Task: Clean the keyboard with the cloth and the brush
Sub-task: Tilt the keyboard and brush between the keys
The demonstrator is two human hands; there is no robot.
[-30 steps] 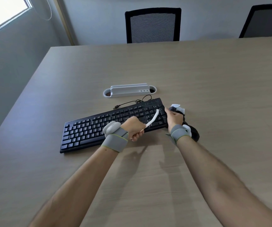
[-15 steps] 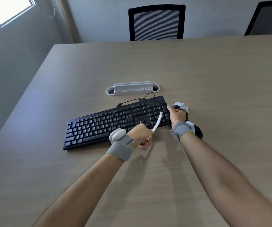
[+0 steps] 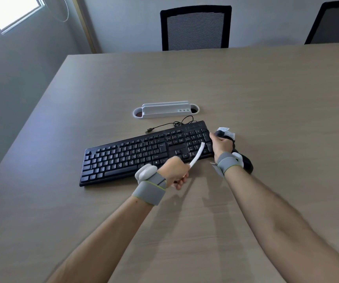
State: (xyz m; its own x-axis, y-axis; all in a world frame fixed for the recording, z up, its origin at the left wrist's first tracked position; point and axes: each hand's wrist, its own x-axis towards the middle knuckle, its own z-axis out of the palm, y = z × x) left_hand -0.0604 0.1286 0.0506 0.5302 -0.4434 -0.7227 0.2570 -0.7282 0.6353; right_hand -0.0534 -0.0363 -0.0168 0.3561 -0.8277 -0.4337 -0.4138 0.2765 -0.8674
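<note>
A black keyboard (image 3: 135,154) lies slanted on the table, its right end farther from me. My left hand (image 3: 175,172) is closed around the handle of a white brush (image 3: 197,154), whose far end rests over the number pad. My right hand (image 3: 220,145) grips the keyboard's right edge. A dark cloth (image 3: 246,163) with a white tag lies on the table under and behind that hand; I cannot tell whether the fingers also hold it.
The wooden table (image 3: 266,94) stretches wide on all sides. A white cable box (image 3: 165,109) sits in the tabletop behind the keyboard. The keyboard's black USB cable (image 3: 164,125) lies loose beside it. Two black chairs (image 3: 195,27) stand at the far edge.
The brush has shifted slightly along the number pad, and my left hand has drawn back a little toward me. My right hand stays at the keyboard's right edge.
</note>
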